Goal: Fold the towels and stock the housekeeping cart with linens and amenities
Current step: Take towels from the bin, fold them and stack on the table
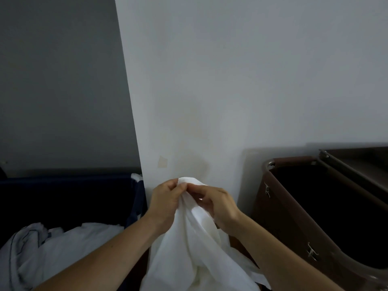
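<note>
I am watching both hands pinching one white towel [195, 238] at its top edge, left hand [165, 198] and right hand [218, 204] almost touching, the cloth hanging unfolded near me. By my judgement folding is only starting. At near left, crumpled linens [63, 244] are waiting in a dark bin [63, 190]. The brown cart bag [294, 217] at right is looking unstocked; its depths are too dark to read.

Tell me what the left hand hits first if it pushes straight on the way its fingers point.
The left hand points up and right; its fingertips already pinch the white towel, touching the right hand. So the right hand's fingers come first, probably, with the white wall behind; depth is unclear.
</note>
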